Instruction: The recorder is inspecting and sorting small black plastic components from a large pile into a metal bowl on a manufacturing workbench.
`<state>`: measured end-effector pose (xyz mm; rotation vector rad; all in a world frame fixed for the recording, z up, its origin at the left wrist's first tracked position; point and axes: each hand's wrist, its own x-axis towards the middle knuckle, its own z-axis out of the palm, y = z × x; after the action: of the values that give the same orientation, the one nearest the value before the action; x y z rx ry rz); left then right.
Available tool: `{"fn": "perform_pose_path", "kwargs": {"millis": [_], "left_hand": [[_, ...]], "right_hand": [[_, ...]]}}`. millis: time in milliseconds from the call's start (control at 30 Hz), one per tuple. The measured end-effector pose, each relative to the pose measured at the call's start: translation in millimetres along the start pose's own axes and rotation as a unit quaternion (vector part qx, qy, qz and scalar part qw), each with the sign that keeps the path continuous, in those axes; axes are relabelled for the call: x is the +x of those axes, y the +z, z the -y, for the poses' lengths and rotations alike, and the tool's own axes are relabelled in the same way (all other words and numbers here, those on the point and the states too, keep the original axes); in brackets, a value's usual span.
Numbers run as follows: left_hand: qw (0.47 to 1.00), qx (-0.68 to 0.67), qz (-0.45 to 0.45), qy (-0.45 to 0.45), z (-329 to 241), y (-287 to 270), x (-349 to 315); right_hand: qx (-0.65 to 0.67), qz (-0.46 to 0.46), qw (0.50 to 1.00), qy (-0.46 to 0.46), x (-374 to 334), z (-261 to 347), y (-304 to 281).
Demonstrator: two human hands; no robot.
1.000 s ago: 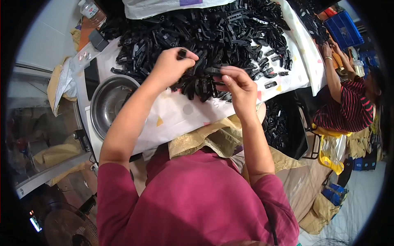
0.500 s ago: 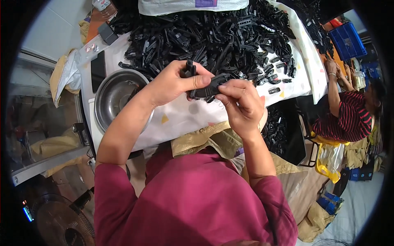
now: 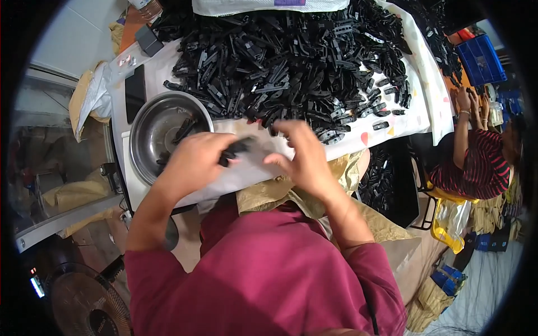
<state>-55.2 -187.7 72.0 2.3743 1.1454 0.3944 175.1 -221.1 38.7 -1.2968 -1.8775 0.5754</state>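
My left hand [image 3: 196,159] is closed around black plastic parts [image 3: 238,150], blurred by motion, beside the right rim of a steel bowl [image 3: 138,120]. A few similar black pieces [image 3: 184,130] lie inside that bowl. To the right, my right hand [image 3: 301,154] holds nothing visible, its thumb and fingers apart over the near side of the table. Just beyond its fingertips spreads a large heap of black plastic parts [image 3: 280,67].
A white sack [image 3: 241,8] lies behind the heap. A dark phone-like slab [image 3: 134,94] lies left of the bowl. Black parts fill a dark bin [image 3: 378,185] at my right. Farther right, a person in a striped shirt [image 3: 471,162] works near a blue crate [image 3: 482,59].
My hands have separated and come down toward me. The left has moved toward the bowl with the black parts; the right has let go and opened.
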Motion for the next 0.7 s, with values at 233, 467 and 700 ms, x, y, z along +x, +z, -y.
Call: {"fn": "perform_pose_path", "kwargs": {"millis": [233,467,700], "left_hand": [[0.974,0.183,-0.131,-0.035,26,-20,-7],[0.972,0.203,-0.116,0.025,15,57,124],[0.991,-0.051,-0.117,0.036,3,43,121]], "right_hand": [[-0.235,-0.023,0.972,0.007,32,-46,16],[-0.289,-0.013,0.956,-0.048,52,-49,35],[0.223,-0.125,0.943,0.215,16,-44,-5]]}}
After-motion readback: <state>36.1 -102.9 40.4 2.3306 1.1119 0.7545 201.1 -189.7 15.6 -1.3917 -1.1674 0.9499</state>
